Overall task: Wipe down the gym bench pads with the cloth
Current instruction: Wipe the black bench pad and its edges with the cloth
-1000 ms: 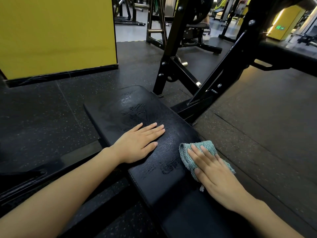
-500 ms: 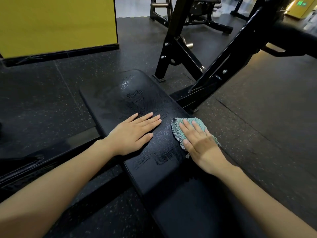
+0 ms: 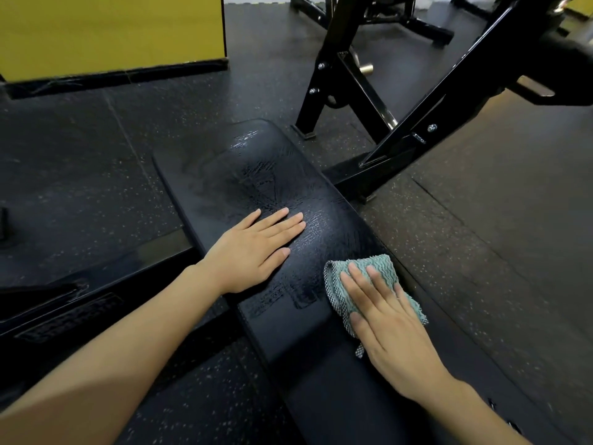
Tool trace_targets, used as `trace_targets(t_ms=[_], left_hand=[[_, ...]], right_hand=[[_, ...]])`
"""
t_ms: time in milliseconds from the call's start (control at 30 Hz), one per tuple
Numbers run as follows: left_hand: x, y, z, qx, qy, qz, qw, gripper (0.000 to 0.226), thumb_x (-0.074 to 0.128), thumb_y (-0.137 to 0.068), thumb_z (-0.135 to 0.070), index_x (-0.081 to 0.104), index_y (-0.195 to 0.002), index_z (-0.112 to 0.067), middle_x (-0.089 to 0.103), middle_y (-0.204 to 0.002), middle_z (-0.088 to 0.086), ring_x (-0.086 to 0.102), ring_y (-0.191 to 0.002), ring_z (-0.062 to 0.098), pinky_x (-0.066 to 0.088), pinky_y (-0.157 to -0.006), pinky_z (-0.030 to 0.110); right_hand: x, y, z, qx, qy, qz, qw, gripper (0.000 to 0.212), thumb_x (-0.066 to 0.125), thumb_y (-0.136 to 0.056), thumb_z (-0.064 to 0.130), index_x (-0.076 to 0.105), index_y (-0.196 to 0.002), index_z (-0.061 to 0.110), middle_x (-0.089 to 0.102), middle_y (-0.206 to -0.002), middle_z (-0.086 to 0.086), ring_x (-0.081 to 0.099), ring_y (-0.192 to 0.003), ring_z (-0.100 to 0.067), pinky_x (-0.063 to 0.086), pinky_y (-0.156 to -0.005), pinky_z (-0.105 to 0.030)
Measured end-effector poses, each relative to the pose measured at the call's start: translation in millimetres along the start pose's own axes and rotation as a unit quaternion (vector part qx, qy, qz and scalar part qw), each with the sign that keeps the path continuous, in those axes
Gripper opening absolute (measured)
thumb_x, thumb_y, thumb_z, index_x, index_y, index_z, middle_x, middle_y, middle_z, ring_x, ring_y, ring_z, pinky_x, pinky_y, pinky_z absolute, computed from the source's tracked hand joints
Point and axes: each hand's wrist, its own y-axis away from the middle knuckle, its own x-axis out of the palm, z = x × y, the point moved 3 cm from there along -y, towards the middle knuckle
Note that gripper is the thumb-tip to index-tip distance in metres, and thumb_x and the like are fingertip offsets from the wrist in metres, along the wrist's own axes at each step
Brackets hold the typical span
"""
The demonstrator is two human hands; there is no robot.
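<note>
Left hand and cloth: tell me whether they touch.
Apart. The head view shows bare pad between the left hand and the cloth; only the right hand presses the cloth.

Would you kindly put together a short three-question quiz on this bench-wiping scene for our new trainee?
1. True or false: the left hand lies flat, fingers straight, on the bench pad.
2. Multiple choice: the green cloth is pressed to the pad by A) the right hand, B) the left hand, C) a foot.
3. Fill in the missing word: the wall panel beyond the pad is ____ in colour.

Key: 1 true; 2 A; 3 yellow.
</note>
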Motion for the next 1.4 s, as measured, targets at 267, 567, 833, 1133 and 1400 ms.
trace_targets(t_ms=[267,567,833,1133,1400], left_hand=[[-1,1,-1,-0.008,0.000,0.001,1.000,0.062,-0.002,-0.096,-0.050,0.002,-0.156,-0.035,-0.006,-0.161,-0.022,-0.015,-0.148,-0.002,-0.016,-0.119,0.027],[0,0,0,-0.012,-0.010,0.002,1.000,0.060,0.004,-0.099,-0.047,0.008,-0.157,-0.033,0.001,-0.162,-0.021,-0.009,-0.149,0.000,-0.013,-0.119,0.027],[-2,1,-1,-0.003,-0.017,0.008,1.000,0.059,0.006,-0.100,-0.044,0.011,-0.157,-0.030,0.005,-0.162,-0.017,-0.002,-0.151,0.005,-0.010,-0.119,0.029],[-2,2,-1,-0.008,-0.009,0.025,1.000,0.061,0.004,-0.099,-0.045,0.010,-0.158,-0.031,0.003,-0.163,-0.017,-0.003,-0.151,0.005,-0.007,-0.121,0.033],[-1,1,-1,-0.010,-0.018,0.032,0.999,0.060,0.005,-0.099,-0.044,0.010,-0.157,-0.031,0.004,-0.163,-0.017,-0.001,-0.152,0.008,-0.003,-0.122,0.038]], right_hand=[[-1,-60,-10,0.084,0.001,-0.022,0.996,0.062,-0.008,-0.087,0.050,-0.011,-0.148,0.041,-0.013,-0.156,0.025,-0.016,-0.145,0.001,-0.003,-0.123,-0.037],[9,-34,31,0.022,0.008,-0.081,0.996,0.055,0.029,-0.099,0.035,0.037,-0.152,0.022,0.034,-0.158,0.003,0.031,-0.146,-0.024,0.017,-0.114,-0.045],[19,-1,78,-0.103,0.020,-0.006,0.994,0.055,0.034,-0.098,0.036,0.032,-0.152,0.029,0.028,-0.160,0.010,0.027,-0.148,-0.020,0.019,-0.114,-0.047],[6,-10,27,0.000,0.027,-0.004,1.000,0.055,0.026,-0.100,0.037,0.029,-0.154,0.027,0.027,-0.161,0.008,0.020,-0.149,-0.020,0.017,-0.119,-0.047],[17,0,75,0.026,-0.003,-0.027,0.999,0.056,0.031,-0.099,0.033,0.029,-0.154,0.023,0.026,-0.161,0.005,0.020,-0.150,-0.026,0.012,-0.118,-0.050]])
